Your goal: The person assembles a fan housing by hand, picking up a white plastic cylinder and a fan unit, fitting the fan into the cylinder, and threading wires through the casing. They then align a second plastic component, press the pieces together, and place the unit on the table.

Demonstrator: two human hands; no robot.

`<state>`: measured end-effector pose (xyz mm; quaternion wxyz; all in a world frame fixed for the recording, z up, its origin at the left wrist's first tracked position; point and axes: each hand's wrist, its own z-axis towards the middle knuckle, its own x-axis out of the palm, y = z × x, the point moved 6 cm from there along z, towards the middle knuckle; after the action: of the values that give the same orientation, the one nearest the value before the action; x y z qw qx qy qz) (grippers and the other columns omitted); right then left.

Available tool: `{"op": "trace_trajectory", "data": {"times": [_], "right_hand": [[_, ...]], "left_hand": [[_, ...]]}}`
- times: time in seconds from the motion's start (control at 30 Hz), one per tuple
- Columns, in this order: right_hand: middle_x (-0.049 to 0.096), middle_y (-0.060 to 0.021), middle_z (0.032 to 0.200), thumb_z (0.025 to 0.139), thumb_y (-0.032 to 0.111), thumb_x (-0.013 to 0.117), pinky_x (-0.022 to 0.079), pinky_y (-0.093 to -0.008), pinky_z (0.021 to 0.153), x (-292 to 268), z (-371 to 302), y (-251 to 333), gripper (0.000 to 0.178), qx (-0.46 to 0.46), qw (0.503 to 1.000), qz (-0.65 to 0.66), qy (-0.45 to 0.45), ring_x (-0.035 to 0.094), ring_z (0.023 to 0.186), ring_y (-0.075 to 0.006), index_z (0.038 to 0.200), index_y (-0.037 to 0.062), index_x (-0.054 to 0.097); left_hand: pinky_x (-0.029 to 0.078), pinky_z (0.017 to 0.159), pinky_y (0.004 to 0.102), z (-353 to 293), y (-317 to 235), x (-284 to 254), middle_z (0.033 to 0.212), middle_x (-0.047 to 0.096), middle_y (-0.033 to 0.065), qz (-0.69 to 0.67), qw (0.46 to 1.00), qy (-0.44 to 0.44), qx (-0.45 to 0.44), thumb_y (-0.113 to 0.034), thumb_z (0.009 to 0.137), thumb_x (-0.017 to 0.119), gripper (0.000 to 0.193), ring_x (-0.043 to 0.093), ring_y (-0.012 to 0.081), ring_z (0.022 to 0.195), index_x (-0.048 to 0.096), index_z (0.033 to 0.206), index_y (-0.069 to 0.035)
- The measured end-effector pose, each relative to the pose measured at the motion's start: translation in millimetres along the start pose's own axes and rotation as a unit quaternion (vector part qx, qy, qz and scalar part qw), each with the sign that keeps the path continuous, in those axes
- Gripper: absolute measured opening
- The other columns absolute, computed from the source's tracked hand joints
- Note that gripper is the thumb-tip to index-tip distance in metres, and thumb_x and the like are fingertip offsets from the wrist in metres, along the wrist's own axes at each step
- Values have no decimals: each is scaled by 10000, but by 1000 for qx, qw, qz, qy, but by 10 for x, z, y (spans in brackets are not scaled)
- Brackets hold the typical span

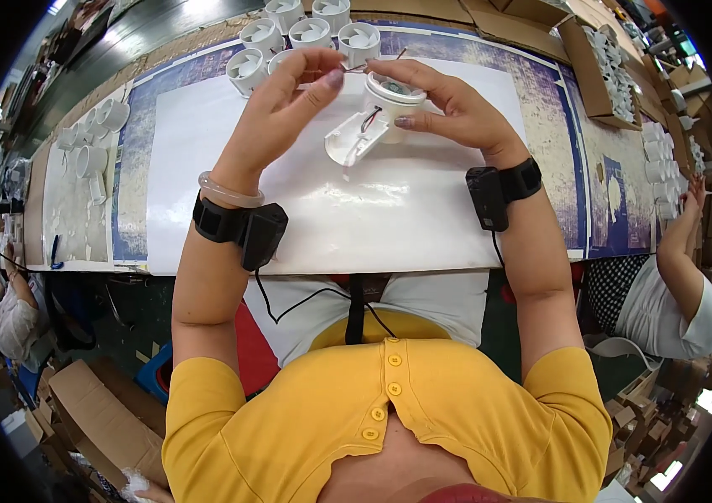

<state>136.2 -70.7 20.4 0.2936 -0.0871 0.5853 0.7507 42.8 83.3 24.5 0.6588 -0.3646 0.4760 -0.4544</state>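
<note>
A white plastic fan housing [398, 124] stands on the white sheet, its round top holding a metallic-looking part. An open half-shell handle [356, 138] juts from it toward the near left, with red and dark wires [370, 120] inside. My right hand [457, 105] is closed around the housing's right side, thumb on the wall and fingers over the rim. My left hand [297, 99] is up at the far left of the housing. Its fingertips pinch a thin wire [356, 69] that stretches across to my right fingertips.
Several white cups with fan blades [310, 33] stand beyond my left hand. More white housings [111, 115] are on the left, and others [658, 159] on the right. A cardboard box of white parts [599, 75] sits at the far right. Co-workers sit on both sides.
</note>
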Motion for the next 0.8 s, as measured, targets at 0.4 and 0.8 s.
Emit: {"op": "trace_trajectory", "data": {"times": [0.4, 0.8], "right_hand": [[543, -92, 1270, 904, 216, 568, 400, -295, 983, 67, 56, 90, 434, -8, 981, 177, -82, 484, 1197, -183, 1302, 49, 517], [628, -52, 1067, 977, 227, 477, 434, -265, 882, 254, 139, 27, 294, -35, 977, 138, -159, 572, 985, -139, 1139, 38, 633]], "left_hand": [[516, 871, 345, -64, 125, 616, 1228, 517, 129, -386, 907, 88, -147, -466, 978, 368, 601, 593, 222, 1047, 264, 1394, -46], [490, 814, 252, -52, 264, 632, 1150, 516, 55, -394, 904, 48, -160, -388, 985, 434, 544, 549, 97, 998, 259, 1372, -49]]}}
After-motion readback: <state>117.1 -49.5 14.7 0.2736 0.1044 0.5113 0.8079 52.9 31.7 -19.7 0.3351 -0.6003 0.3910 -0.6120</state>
